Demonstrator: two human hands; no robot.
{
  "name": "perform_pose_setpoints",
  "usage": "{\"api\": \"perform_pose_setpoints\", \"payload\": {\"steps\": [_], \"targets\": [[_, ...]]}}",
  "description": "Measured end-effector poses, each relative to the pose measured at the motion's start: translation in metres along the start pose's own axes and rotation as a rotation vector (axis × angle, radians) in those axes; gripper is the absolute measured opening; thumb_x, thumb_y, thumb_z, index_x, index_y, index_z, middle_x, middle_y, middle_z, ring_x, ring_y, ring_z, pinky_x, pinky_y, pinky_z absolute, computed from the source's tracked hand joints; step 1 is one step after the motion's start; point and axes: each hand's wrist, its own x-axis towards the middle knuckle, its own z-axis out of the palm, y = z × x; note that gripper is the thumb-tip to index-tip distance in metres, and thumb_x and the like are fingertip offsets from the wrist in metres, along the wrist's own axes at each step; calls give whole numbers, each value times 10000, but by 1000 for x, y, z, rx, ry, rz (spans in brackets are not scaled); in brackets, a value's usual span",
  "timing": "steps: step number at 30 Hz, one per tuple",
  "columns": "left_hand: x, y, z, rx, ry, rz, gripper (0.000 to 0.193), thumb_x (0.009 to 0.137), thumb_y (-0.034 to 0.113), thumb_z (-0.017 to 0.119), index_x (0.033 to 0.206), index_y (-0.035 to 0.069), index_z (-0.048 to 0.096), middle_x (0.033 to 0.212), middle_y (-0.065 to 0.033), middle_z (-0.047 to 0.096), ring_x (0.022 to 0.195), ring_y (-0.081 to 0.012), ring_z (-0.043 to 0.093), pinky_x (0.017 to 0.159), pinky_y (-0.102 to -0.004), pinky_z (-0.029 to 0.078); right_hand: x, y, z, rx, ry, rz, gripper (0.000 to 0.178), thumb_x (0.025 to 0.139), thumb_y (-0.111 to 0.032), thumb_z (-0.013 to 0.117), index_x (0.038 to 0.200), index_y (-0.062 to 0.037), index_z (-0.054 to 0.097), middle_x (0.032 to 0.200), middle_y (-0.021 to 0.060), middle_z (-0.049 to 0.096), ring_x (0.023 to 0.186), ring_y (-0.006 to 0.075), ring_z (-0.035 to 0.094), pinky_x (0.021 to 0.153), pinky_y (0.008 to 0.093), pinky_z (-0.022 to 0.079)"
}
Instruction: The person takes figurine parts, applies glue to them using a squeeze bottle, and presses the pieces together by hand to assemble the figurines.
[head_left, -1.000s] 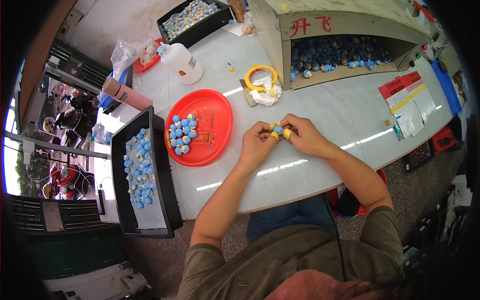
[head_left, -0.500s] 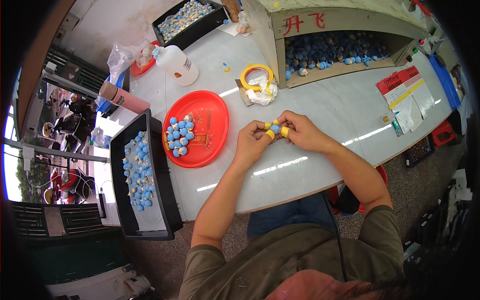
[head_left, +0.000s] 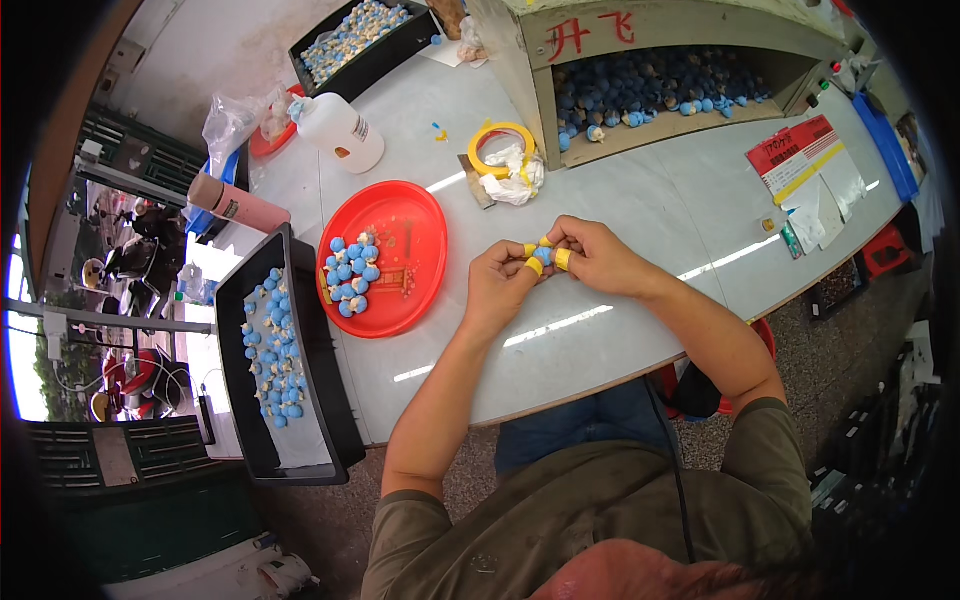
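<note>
Over the grey tabletop, my left hand point(head_left: 497, 287) and my right hand point(head_left: 602, 260) meet with their fingertips pinched around a small blue ball-shaped piece point(head_left: 543, 254). Yellow tape wraps several fingertips on both hands. The fingers cover most of the piece, so its finer shape is hidden. Left of my hands lies a round red plate point(head_left: 425, 262), bearing a cluster of blue balls with cream-coloured parts point(head_left: 350, 271). A roll of yellow tape point(head_left: 478, 150) rests beyond my hands, beside crumpled white tissue point(head_left: 520, 186).
A black tray point(head_left: 337, 420) of similar pieces stands at the left edge; another black tray point(head_left: 395, 50) sits far back. Near it are a white bottle point(head_left: 345, 135) and pink flask point(head_left: 245, 205). A box-like shelf point(head_left: 540, 95) holds many blue balls. Right lies a red-and-white card point(head_left: 795, 160).
The view has shifted slightly, so the tabletop things sit a little further left. Both hands keep their pinch on the blue piece, with only slight finger movement.
</note>
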Motion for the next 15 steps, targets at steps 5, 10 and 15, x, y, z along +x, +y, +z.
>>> {"api": "perform_pose_setpoints", "payload": {"steps": [5,10,15], "targets": [[-2,-3,3,27,17,37,132,882,-63,535,1008,-102,544,1003,-191,653,891,-222,694,816,-305,582,-1,6,1,-89,39,-52,119,908,39,502,1016,3,538,821,18,575,669,49,472,579,216,397],[-2,-5,2,40,42,36,131,883,-56,538,1008,-95,546,999,-182,655,881,-207,692,810,-301,582,-1,2,4,-105,59,-31,141,866,60,507,1000,37,544,832,79,620,752,99,557,693,264,471],[-2,-1,6,32,56,25,115,865,-69,572,969,-96,532,929,-156,645,853,-176,679,767,-255,575,-2,0,6,-121,62,-18,153,867,59,501,1014,43,540,834,82,620,751,98,553,695,265,470]]}}
